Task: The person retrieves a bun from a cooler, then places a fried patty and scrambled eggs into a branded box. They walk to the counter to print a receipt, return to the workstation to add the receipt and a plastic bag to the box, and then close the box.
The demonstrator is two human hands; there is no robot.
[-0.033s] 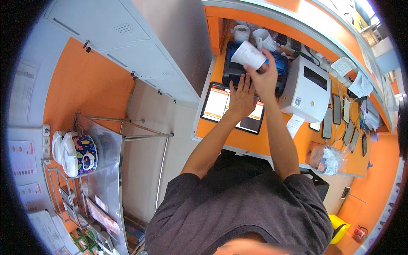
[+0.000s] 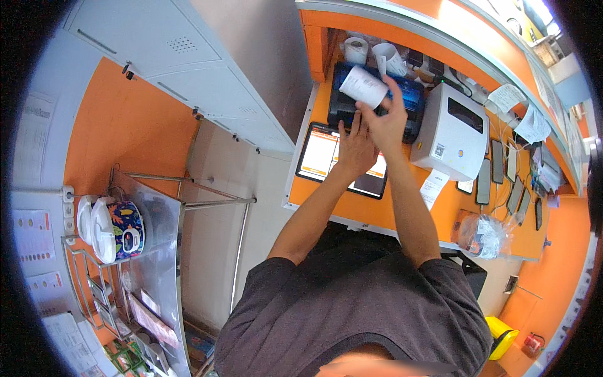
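Observation:
My right hand (image 2: 388, 121) holds a curled white printed paper (image 2: 364, 87) between thumb and fingers, above a black-and-blue device (image 2: 342, 108). Next to it, partly beneath the right wrist, my left hand (image 2: 357, 151) reaches over a tablet (image 2: 319, 151) with its fingers stretched toward the device's front edge. The tablet's screen is lit in white and orange. Whether the left fingertips touch the device or the paper is hard to tell.
A white label printer (image 2: 451, 135) stands to the right, a printed strip (image 2: 433, 186) hanging from its front. Beyond it lie several phones (image 2: 483, 182) with cables. Crumpled clear plastic (image 2: 487, 235) sits near the front edge. Paper rolls (image 2: 356, 50) stand behind; grey lockers (image 2: 188, 69) are at left.
The curled paper and my right hand have shifted slightly downward. My left hand stays in nearly the same place.

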